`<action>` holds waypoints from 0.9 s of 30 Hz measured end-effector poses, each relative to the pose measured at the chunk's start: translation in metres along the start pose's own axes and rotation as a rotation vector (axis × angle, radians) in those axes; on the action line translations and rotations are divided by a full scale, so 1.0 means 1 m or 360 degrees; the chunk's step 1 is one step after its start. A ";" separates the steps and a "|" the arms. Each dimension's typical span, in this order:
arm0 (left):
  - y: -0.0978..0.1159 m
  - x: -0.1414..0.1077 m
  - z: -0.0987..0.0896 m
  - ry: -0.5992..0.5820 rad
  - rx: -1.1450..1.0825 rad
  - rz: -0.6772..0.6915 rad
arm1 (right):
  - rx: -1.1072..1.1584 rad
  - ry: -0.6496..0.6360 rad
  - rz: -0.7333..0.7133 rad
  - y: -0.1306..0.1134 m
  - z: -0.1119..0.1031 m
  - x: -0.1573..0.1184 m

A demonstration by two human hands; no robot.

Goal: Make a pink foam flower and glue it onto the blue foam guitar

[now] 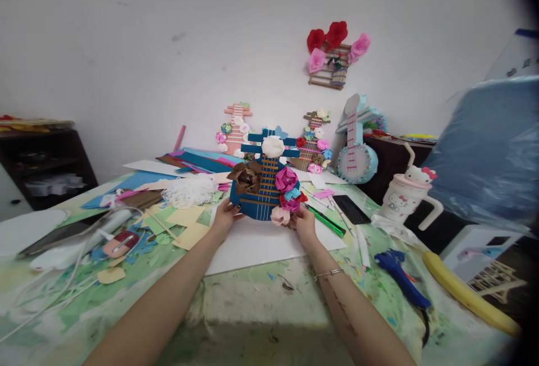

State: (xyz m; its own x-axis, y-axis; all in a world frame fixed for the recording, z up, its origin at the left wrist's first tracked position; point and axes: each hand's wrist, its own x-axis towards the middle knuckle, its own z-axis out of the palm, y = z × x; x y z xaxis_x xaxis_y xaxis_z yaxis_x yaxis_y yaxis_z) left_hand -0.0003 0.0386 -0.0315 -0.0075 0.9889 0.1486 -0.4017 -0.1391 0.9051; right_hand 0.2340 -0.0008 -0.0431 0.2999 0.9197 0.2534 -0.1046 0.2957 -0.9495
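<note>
A dark blue paper instrument [263, 205] stands upright above a white board [248, 248]. It carries a white flower [273, 146] near its top, a brown flower [247, 177] on its left, and pink, blue and red flowers on its right. My left hand [226, 215] grips its lower left edge, the thumb in front. On the lower right side, beside the pale pink flower [280, 215], my right hand [303, 223] holds it, the fingertips partly hidden behind the flowers.
Paper scraps, white string [189, 191] and an earphone case [121, 243] lie left. A green cutter [326, 221], phone [352, 209], blue glue gun [402, 279], cup [402, 197] and yellow banana-shaped object [467, 293] are right. Similar paper instruments [315, 150] stand behind.
</note>
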 end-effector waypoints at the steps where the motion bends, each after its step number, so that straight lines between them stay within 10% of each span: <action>1: 0.000 0.000 -0.001 0.0008 -0.0002 -0.0001 | 0.0012 0.0010 0.0021 0.000 0.000 0.000; 27: 0.000 -0.001 -0.008 -0.0038 -0.0082 -0.0123 | 0.0245 -0.0065 0.0156 -0.001 -0.006 -0.003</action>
State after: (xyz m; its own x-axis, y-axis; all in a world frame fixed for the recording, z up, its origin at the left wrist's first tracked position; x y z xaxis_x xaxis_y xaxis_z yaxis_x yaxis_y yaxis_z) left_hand -0.0075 0.0376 -0.0351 0.0469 0.9949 0.0890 -0.4470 -0.0588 0.8926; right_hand 0.2383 -0.0054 -0.0445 0.2427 0.9549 0.1711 -0.2764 0.2371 -0.9313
